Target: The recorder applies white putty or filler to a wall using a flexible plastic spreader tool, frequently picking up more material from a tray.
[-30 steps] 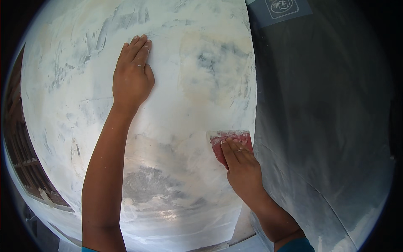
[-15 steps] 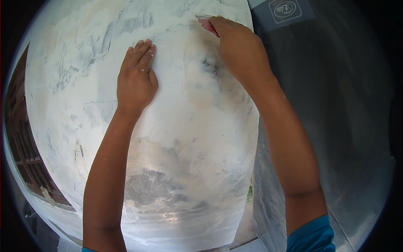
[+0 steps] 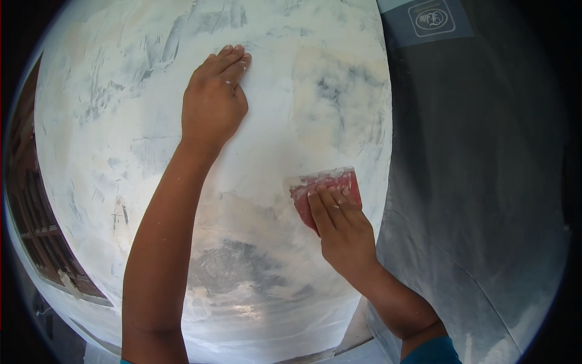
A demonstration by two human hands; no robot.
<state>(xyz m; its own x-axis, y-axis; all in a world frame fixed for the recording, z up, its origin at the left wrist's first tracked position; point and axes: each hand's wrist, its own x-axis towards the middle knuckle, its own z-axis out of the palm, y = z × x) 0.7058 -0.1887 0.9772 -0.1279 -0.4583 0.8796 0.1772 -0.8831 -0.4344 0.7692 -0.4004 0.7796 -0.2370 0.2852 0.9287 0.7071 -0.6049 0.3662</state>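
Observation:
Fingers of my right hand press on top of a flat red putty spreader; the thumb is hidden. Whitish filler coats its upper edge, and it sits at the right side of a large white panel. The panel is patched with cream, white and grey smears. Higher up and to the left, my left hand lies flat on the panel, fingers stretched out and holding nothing. White specks dot the fingers of both hands.
Along the panel's right edge hangs a dark grey sheet with a printed emblem at its top. Brown wooden slats stand beyond the left edge. A darker grey patch marks the lower panel.
My right hand has come down from the upper right of the panel with the spreader, which now shows its broad face. My left hand stays flat; the whole view has shifted slightly.

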